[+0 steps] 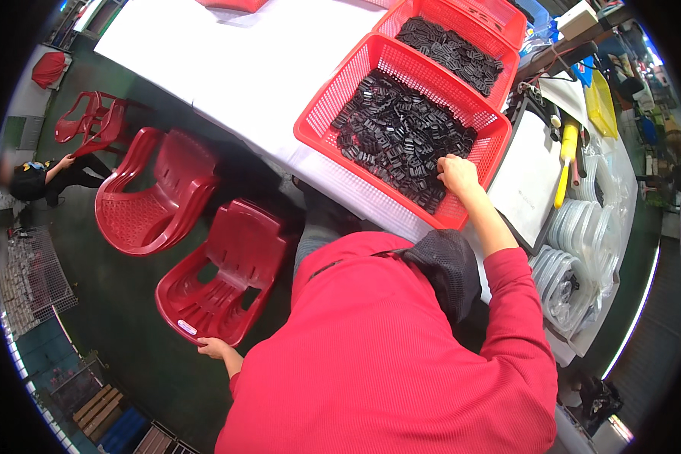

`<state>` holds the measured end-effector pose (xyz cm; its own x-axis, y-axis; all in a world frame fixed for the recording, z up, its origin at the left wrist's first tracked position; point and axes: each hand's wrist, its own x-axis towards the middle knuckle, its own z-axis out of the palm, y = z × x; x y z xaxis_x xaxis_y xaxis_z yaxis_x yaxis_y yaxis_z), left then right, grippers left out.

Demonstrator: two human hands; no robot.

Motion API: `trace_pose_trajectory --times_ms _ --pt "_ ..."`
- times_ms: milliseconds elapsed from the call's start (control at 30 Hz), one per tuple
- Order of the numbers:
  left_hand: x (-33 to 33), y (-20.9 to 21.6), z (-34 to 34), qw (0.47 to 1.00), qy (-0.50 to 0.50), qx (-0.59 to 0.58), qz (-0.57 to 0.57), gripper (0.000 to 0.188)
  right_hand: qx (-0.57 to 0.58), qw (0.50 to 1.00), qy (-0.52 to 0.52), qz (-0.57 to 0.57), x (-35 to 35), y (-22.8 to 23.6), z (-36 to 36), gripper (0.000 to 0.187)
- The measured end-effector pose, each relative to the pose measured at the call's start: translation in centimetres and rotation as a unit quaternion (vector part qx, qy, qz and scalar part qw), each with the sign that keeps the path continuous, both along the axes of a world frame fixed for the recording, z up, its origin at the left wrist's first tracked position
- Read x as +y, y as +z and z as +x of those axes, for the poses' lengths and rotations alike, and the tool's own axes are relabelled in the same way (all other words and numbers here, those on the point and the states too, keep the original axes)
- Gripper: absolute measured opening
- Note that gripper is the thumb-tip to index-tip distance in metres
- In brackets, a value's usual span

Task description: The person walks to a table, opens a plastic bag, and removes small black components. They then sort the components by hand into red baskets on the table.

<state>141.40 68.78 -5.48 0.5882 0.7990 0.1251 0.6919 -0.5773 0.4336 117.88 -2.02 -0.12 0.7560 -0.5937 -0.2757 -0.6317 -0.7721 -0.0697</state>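
Note:
My left hand (216, 348) is closed on the front edge of a dark red plastic chair (238, 242), low on the left. Over the table, my right hand (458, 175) reaches into a red plastic basket (321, 125) with perforated walls. The basket holds a heap of small black slotted plastic buckles (393, 129). The right fingers are curled down against the buckles near the basket's right side. Whatever lies between those fingertips is hidden.
Behind the first basket, a second red basket (507, 76) holds more black pieces. Both stand on a white-covered table (234, 68). To the right are a yellow-handled tool (566, 163) and coils of clear plastic (579, 234). Stacked red chairs (159, 189) and a seated person (41, 178) are at left.

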Motion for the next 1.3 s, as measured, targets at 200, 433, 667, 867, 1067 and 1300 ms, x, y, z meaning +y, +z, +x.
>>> trace_pose_trajectory --times_ms 200,433,667,867,1067,1300 --pt "-2.6 1.5 0.4 0.997 0.060 0.013 0.038 0.053 -0.206 0.940 -0.197 0.188 -0.9 -0.2 0.2 0.012" --pt "-3.1 1.9 -0.1 0.998 0.052 0.002 0.035 0.053 -0.511 0.559 -0.323 0.567 -3.0 1.5 -0.1 0.035" --pt "-2.5 1.5 0.3 0.997 0.062 0.020 0.041 0.055 -0.549 0.478 -0.297 0.617 -3.4 1.5 -0.6 0.044" --pt "-3.0 1.9 0.3 0.997 0.065 0.022 0.032 0.056 -0.548 0.479 -0.310 0.612 -3.2 2.2 -0.2 0.057" --pt "-2.1 1.2 0.4 0.997 0.068 0.022 0.032 0.056 -0.538 0.482 -0.322 0.611 -3.4 2.3 -0.1 0.060" --pt "-2.4 1.6 0.4 0.997 0.064 0.030 0.036 0.056 -0.535 0.490 -0.330 0.604 -3.2 2.6 0.0 0.064"
